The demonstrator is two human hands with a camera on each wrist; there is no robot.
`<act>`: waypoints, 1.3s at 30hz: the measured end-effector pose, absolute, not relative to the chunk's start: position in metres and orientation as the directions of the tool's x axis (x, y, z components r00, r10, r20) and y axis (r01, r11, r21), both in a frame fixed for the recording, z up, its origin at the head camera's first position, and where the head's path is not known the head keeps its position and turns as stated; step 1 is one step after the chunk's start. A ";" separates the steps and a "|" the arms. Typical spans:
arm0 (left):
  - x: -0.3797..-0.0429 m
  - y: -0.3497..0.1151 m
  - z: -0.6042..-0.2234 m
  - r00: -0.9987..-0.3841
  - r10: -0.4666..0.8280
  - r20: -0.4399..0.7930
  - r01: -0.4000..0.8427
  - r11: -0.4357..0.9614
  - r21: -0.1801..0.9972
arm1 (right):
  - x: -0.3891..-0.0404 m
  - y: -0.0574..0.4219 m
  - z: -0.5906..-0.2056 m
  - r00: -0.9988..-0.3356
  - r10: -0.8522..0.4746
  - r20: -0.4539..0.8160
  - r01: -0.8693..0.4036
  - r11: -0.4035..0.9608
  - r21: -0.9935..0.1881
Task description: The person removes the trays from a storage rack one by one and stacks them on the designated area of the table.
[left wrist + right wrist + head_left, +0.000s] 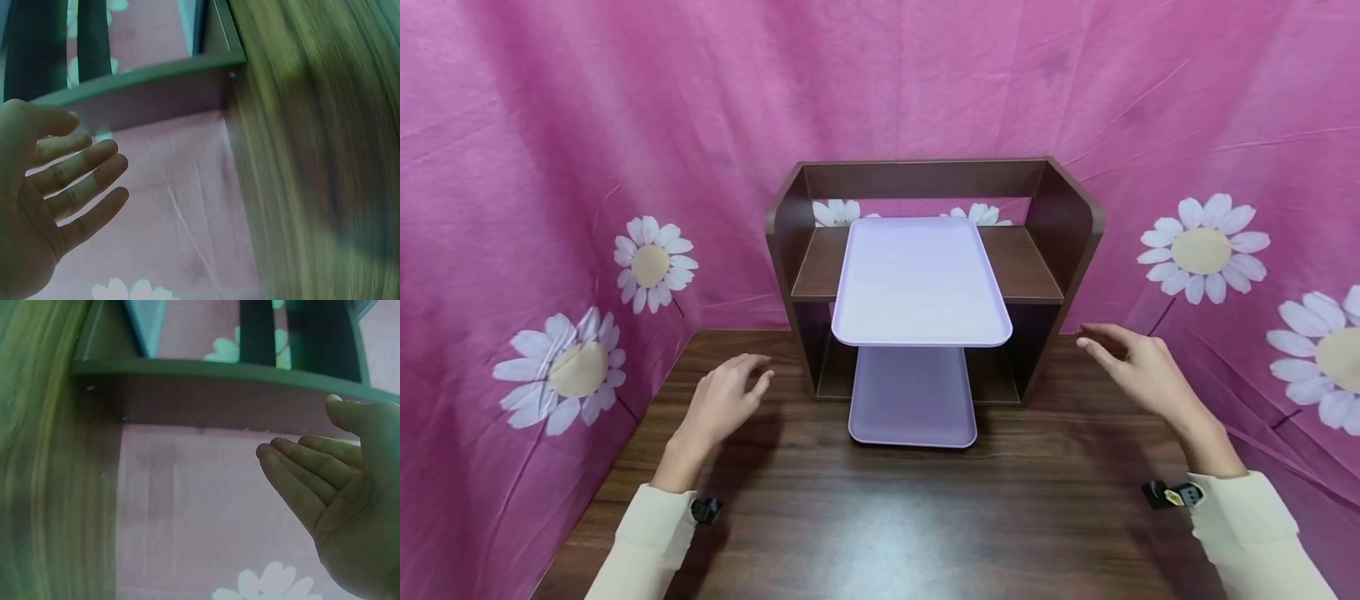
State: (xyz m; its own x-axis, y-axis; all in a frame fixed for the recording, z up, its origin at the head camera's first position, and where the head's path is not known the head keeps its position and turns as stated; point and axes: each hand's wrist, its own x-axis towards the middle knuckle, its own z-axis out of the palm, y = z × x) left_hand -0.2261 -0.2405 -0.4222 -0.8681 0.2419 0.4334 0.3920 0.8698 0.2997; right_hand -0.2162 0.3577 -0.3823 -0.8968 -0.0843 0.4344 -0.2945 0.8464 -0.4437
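Observation:
A dark brown wooden shelf unit [925,177] stands at the back of the table, with an upper and a lower level. One pale lilac tray [921,279] lies on the upper level, its near end sticking out over the front. Below it, a second lilac tray [913,408] pokes out of the lower level. My left hand [724,402] hovers to the left of the unit, fingers relaxed and holding nothing. On the opposite side, my right hand [1138,367] is held near the unit's right panel, also with nothing in it and its fingers loosely extended.
The brown wood-grain table [880,517] spreads out in front of the unit. Pink cloth [715,100] printed with large white daisies [1201,250] hangs behind and along both sides. Small dark devices [706,510] are worn at both wrists.

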 end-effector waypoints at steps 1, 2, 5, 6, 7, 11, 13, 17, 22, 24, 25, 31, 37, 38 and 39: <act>-0.225 -0.238 -0.422 -0.870 0.235 0.433 0.393 0.862 0.321 | -0.216 0.355 -0.380 -0.895 -0.085 0.439 -0.299 0.843 -0.447; -0.224 -0.235 -0.422 -0.871 0.229 0.435 0.395 0.853 0.341 | -0.217 0.353 -0.378 -0.892 -0.087 0.443 -0.305 0.840 -0.449; -0.221 -0.227 -0.423 -0.874 0.203 0.442 0.395 0.827 0.400 | -0.218 0.347 -0.372 -0.885 -0.096 0.455 -0.324 0.829 -0.456; -0.220 -0.224 -0.423 -0.873 0.194 0.447 0.394 0.820 0.415 | -0.219 0.345 -0.370 -0.886 -0.094 0.455 -0.324 0.827 -0.460; -0.219 -0.221 -0.423 -0.875 0.183 0.449 0.392 0.812 0.433 | -0.219 0.343 -0.368 -0.888 -0.089 0.452 -0.320 0.825 -0.466; -0.215 -0.208 -0.423 -0.888 0.142 0.437 0.368 0.789 0.492 | -0.221 0.336 -0.359 -0.900 -0.068 0.430 -0.294 0.824 -0.485; -0.212 -0.201 -0.423 -0.903 0.124 0.412 0.346 0.777 0.526 | -0.222 0.334 -0.353 -0.906 -0.062 0.420 -0.285 0.821 -0.494; -0.208 -0.188 -0.424 -0.934 0.090 0.347 0.294 0.746 0.597 | -0.226 0.331 -0.345 -0.911 -0.051 0.409 -0.270 0.824 -0.498; -0.204 -0.172 -0.426 -0.962 0.061 0.267 0.238 0.665 0.708 | -0.229 0.328 -0.337 -0.923 -0.054 0.380 -0.258 0.821 -0.510; -0.203 -0.166 -0.428 -0.970 0.060 0.237 0.222 0.618 0.754 | -0.231 0.327 -0.334 -0.928 -0.060 0.368 -0.257 0.817 -0.516; -0.203 -0.164 -0.429 -0.974 0.060 0.220 0.212 0.595 0.776 | -0.231 0.326 -0.333 -0.929 -0.063 0.365 -0.259 0.814 -0.519; -0.201 -0.147 -0.441 -0.994 0.055 0.091 0.106 0.434 0.895 | -0.235 0.323 -0.328 -0.941 -0.058 0.335 -0.238 0.814 -0.530; -0.198 -0.131 -0.449 -0.996 0.084 -0.028 -0.007 0.241 0.971 | -0.240 0.323 -0.328 -0.942 -0.055 0.332 -0.237 0.808 -0.539; -0.197 -0.129 -0.449 -0.994 0.095 -0.050 -0.029 0.212 0.977 | -0.241 0.323 -0.328 -0.940 -0.056 0.336 -0.241 0.807 -0.539; -0.196 -0.127 -0.451 -0.991 0.112 -0.073 -0.051 0.189 0.981 | -0.242 0.323 -0.329 -0.939 -0.057 0.339 -0.243 0.807 -0.539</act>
